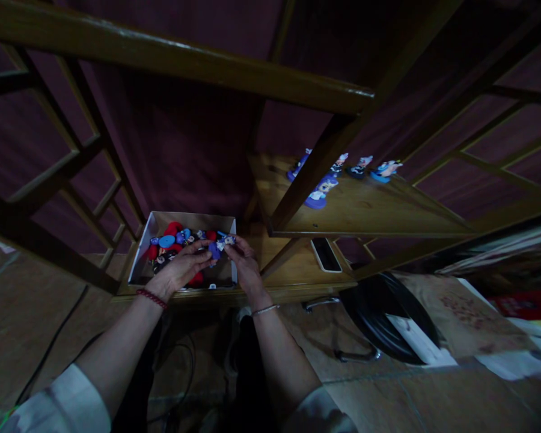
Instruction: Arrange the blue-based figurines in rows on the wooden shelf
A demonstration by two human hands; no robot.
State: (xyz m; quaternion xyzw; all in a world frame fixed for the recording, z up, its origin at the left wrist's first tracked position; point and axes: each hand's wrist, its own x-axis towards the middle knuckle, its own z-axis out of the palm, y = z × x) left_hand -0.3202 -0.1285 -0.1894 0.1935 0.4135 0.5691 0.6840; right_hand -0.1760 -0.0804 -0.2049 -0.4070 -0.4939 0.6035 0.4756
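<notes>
Both my hands meet over a white-walled box (137,258) on the lower shelf, with a small purple-and-white figurine (226,241) between them. My left hand (187,264) pinches its purple base, and my right hand (244,261) grips the figure's other end. In the box beneath lie several more figurines, among them a round blue base (166,241) and a red piece (174,228). My left hand hides part of the box's contents.
Several figurines stand on the raised wooden shelf (374,210), one with a purple base (315,199) near a post (313,174). A phone (326,255) lies on the lower shelf. Right of it is a black round stool seat (388,313); a cable (54,343) crosses the floor.
</notes>
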